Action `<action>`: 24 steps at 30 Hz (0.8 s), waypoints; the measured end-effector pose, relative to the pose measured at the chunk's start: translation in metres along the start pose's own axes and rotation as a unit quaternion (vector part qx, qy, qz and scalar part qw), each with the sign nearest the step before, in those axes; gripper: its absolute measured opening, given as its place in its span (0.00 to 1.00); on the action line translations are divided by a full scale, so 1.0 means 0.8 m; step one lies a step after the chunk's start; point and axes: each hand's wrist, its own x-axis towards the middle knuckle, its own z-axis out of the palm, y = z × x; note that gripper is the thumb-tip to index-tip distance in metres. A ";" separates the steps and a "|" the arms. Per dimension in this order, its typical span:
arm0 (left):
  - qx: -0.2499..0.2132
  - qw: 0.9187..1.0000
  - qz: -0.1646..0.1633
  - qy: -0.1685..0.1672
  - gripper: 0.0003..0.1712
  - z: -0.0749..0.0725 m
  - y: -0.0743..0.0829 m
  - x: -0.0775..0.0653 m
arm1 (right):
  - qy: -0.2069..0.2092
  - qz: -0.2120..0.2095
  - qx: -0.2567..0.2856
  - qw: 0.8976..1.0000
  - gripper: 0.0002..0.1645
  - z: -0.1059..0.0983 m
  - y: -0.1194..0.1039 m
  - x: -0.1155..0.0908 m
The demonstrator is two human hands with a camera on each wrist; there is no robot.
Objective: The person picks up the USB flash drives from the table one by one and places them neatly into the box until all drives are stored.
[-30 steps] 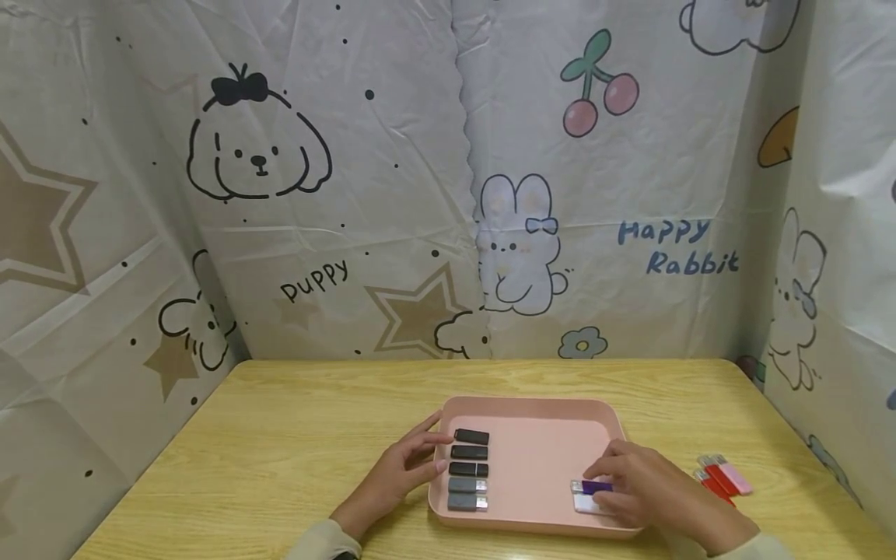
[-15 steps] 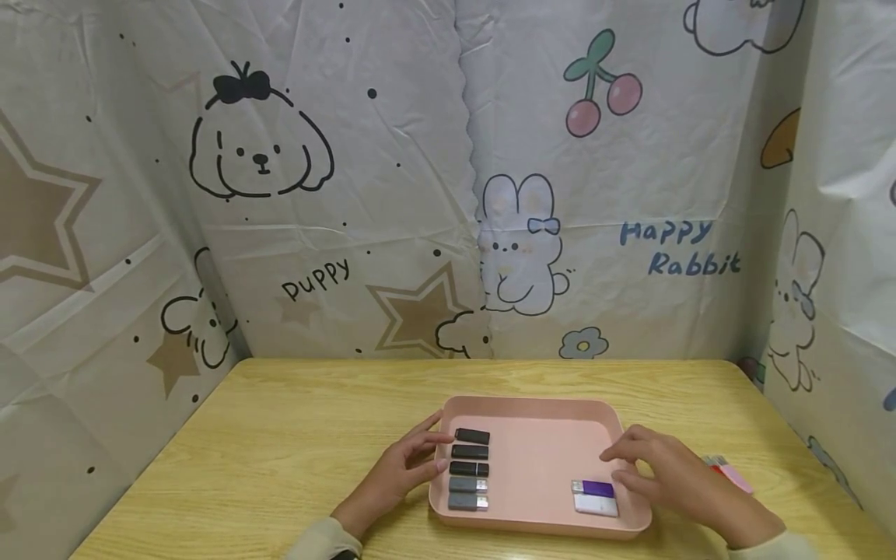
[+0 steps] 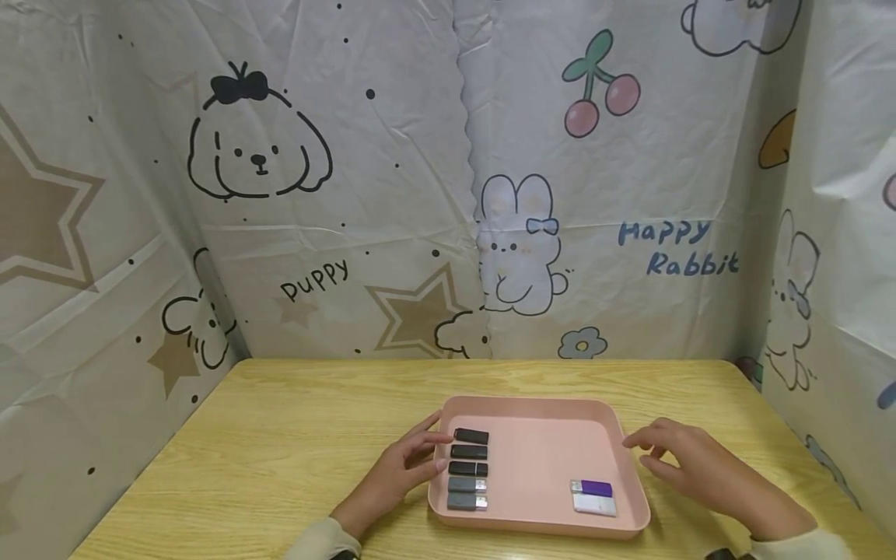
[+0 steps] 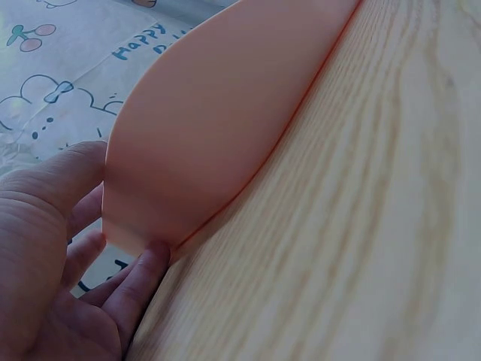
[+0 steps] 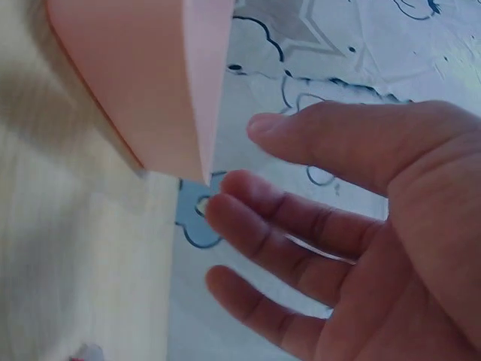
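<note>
On my head sits the camera that stands farthest off, looking forward and down across the table [image 3: 315, 435] to the printed cloth [image 3: 406, 140], with the whole tray [image 3: 539, 528], my left hand [image 3: 399, 473] and my right hand [image 3: 693, 460] low in its view. The left wrist camera sits close, facing past my fingers along the tray's outside, and its view is tipped sideways — table at right, cloth at upper left. My right wrist's view is tipped the opposite way, just as near. Head and left wrist share the rabbit print [image 4: 49, 124]; head and right wrist, the flower print [image 5: 194, 222].
</note>
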 end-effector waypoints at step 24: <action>-0.023 1.000 0.015 -0.003 0.20 0.001 0.003 -0.003 | -0.108 0.222 -0.020 0.969 0.17 -0.013 0.038 -0.022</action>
